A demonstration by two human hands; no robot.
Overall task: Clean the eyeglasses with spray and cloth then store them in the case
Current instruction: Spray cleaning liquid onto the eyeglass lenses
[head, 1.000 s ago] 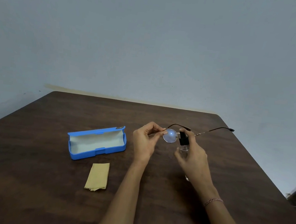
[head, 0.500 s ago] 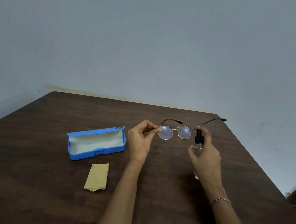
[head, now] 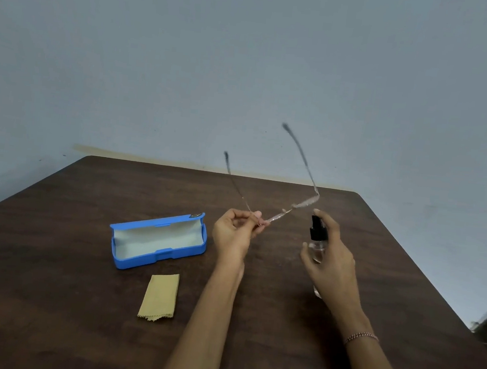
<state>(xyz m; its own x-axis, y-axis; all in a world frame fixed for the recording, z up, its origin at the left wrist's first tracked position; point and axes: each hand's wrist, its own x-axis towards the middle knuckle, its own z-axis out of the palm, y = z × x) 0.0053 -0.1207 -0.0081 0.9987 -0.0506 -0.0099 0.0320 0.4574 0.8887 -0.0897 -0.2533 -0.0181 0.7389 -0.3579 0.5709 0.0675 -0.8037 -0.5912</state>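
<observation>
Two hands are up over the dark brown counter [head: 48, 284]. The left hand [head: 232, 237] pinches the eyeglasses [head: 290, 208] at one end of the front, with the thumb and fingers pressed together on the thin frame. The eyeglasses are in the air, not touching the counter. They look blurry. The front part with the lenses is seen almost from the edge, so it looks like a thin bar. This bar runs from the left hand up and to the right. The two long arms of the eyeglasses stick up and away from the person, toward the grey wall [head: 247, 65]. Their dark tips are the highest parts.

The right hand [head: 330, 258] is wrapped around a small clear spray bottle [head: 316, 245]. The bottle stands almost upright in the hand, and its black top sits just below the right end of the eyeglasses. One finger rests on that black top. A thin bracelet [head: 361, 337] is on the right wrist.

The blue case [head: 158, 240] lies open on the counter, left of the left hand. Its long side runs left to right, and it is pale inside. The yellow cloth [head: 160, 296] lies flat on the counter, just in front of the case and close to the person.
</observation>
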